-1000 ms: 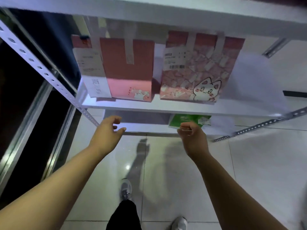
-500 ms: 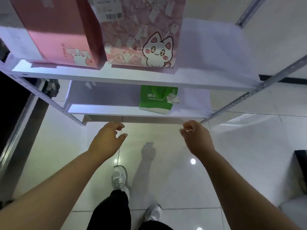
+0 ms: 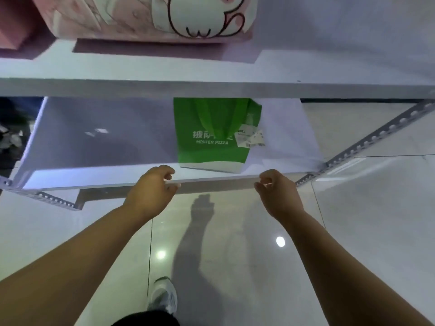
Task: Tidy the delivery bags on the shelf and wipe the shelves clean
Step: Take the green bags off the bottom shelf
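- The green bag (image 3: pixel 211 135) stands on the lower shelf (image 3: pixel 98 177), behind and between both hands.
- The left hand (image 3: pixel 150 191) hangs at the shelf's front edge, fingers loosely curled, empty.
- The right hand (image 3: pixel 277 194) likewise, loosely curled, holding nothing.
- A pink cat bag (image 3: pixel 150 17) sits on the upper shelf (image 3: pixel 211 87).

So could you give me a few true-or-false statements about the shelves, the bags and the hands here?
1. The green Mister Pizza bag stands on the lower white shelf. True.
2. The left hand holds a cloth. False: it is empty.
3. The pink cat-print bag sits on the floor. False: it sits on the upper white shelf.
4. The right hand is at the lower shelf's front edge. True.
5. A paper receipt hangs on the green bag. True.
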